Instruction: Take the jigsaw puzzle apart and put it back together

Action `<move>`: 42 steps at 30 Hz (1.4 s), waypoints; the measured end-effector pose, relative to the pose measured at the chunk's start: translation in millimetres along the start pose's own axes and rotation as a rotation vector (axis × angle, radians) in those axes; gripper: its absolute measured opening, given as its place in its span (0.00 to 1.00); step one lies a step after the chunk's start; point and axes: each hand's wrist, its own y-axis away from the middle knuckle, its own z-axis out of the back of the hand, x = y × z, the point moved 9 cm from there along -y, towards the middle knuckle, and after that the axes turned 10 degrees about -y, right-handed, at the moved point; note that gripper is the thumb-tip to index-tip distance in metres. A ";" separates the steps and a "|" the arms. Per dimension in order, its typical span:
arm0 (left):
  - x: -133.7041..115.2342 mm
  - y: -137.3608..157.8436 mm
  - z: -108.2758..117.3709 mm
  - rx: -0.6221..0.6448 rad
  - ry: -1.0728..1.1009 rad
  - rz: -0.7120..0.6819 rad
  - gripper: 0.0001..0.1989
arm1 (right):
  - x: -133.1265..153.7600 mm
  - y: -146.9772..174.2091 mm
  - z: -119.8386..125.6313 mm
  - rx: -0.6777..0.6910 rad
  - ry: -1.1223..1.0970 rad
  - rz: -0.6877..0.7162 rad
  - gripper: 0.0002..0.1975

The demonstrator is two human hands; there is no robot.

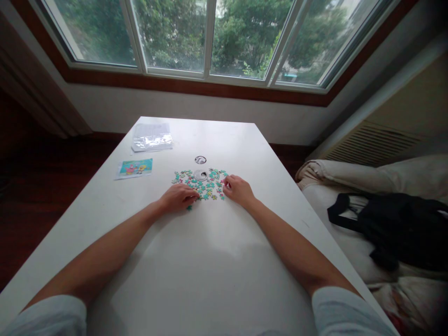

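Note:
Small jigsaw puzzle pieces (206, 186), mostly teal with some yellow and pink, lie loosely spread on the white table. My left hand (178, 197) rests at the near left edge of the spread, its fingers curled and closed, fingertips among the pieces. One teal piece (189, 207) lies just below that hand. At the right edge, my right hand (238, 188) has thumb and forefinger pinched together beside some pink pieces. What either hand holds, if anything, is too small to make out. A round greyish disc (200, 175) lies amid the pieces.
Beyond the pieces is another round dark-and-white disc (200, 159). A cartoon picture sheet (136, 167) and a clear plastic bag (152, 136) lie at the table's left. A sofa with dark clothing (402, 228) stands to the right. A window (206, 42) is ahead.

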 end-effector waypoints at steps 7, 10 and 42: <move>4.6 0.8 4.3 -0.054 -0.019 0.032 0.13 | 0.4 -0.8 -2.1 -0.001 -0.128 0.032 0.02; 10.2 1.3 8.3 -0.106 -0.046 0.066 0.13 | -1.0 -1.8 -2.5 -0.009 -0.141 0.041 0.02; 114.6 22.7 -11.3 -0.189 -0.092 0.693 0.27 | 1.7 -56.6 -56.1 0.170 -0.056 0.100 0.34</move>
